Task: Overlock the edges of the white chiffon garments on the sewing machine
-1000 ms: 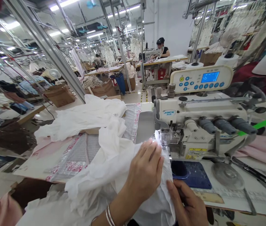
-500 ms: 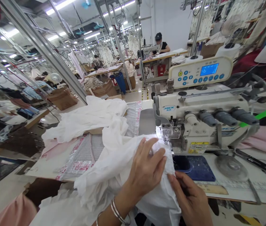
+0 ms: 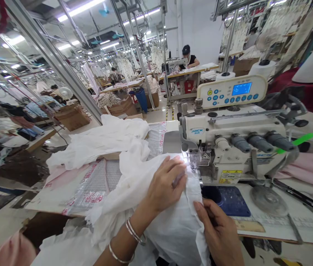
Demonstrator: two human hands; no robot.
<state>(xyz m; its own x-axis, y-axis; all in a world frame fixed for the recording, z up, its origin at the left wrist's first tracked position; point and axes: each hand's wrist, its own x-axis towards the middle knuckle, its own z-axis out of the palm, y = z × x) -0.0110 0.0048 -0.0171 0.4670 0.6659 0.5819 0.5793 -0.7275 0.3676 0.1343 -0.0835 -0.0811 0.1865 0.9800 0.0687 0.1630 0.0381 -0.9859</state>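
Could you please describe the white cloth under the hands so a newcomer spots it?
Find the sewing machine. At its needle end lies a white cloth, under the left hand, its edge pinched by the right hand. The other white cloth lies farther back, untouched.

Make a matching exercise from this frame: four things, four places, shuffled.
Things:
1. left hand
2. right hand
3. control panel
4. pink cloth

Places:
a. on top of the sewing machine
b. gripping the near edge of the white fabric
c. on the table, right of the machine
d. spread flat on top of the fabric

Pairs: 1-d, 2-b, 3-a, 4-c.
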